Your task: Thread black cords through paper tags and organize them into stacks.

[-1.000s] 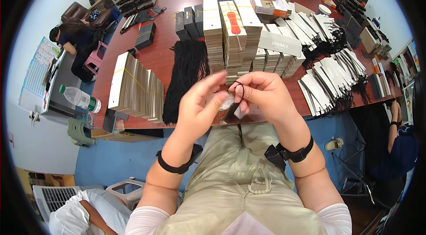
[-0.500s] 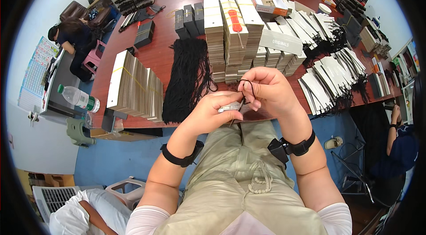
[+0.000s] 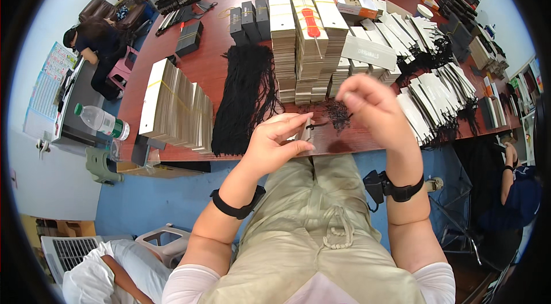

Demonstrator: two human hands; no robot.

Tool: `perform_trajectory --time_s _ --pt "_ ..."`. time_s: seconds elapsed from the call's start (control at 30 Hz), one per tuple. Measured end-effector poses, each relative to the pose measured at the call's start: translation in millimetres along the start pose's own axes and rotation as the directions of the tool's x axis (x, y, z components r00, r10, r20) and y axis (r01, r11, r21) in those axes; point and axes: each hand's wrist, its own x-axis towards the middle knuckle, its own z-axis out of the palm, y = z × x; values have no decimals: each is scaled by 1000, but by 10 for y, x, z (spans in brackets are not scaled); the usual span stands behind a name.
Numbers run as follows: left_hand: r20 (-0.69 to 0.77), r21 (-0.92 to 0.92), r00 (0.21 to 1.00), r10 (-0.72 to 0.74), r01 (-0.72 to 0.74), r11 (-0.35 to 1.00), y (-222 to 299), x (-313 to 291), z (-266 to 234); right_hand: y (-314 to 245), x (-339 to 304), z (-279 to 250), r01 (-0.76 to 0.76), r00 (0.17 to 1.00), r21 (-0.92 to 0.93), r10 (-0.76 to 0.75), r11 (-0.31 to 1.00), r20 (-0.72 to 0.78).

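My left hand [image 3: 279, 139] pinches a light paper hang tag [image 3: 306, 130], seen nearly edge-on at the front of the table, with a short black cord [image 3: 317, 125] trailing from it. To its right my right hand [image 3: 376, 110] hangs above the table, apart from the tag; its curled fingers are smeared by motion, and whether anything is in them does not show. Between and beyond the hands lies a small tangle of black cords [image 3: 338, 116]. Left of them rests a thick bundle of black cords [image 3: 244, 97].
Tall banded stacks of tags [image 3: 283, 46] stand ahead, one topped by a red-handled awl [image 3: 310, 23]. More stacks [image 3: 172, 103] are at left. Corded tags [image 3: 433, 103] fan out at right. A plastic bottle [image 3: 102, 121] stands near the left edge. Other people sit around.
My right hand has drawn away from the tag, moving right and letting go of the black cord loop. My left hand still holds the tag, now turned more upright. The view has shifted slightly.
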Motion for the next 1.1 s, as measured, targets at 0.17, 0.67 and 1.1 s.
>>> perform_trajectory --time_s 0.17,0.67,1.1 --pt "-47 -155 998 -39 32 987 15 -45 -41 374 -56 46 -162 956 -449 252 879 149" --pt "-97 319 995 -15 46 947 215 102 150 -28 -136 28 -220 975 -324 217 920 -46" --pt "41 682 960 277 -230 694 156 -4 133 315 -859 -743 -317 936 -238 262 918 -237"
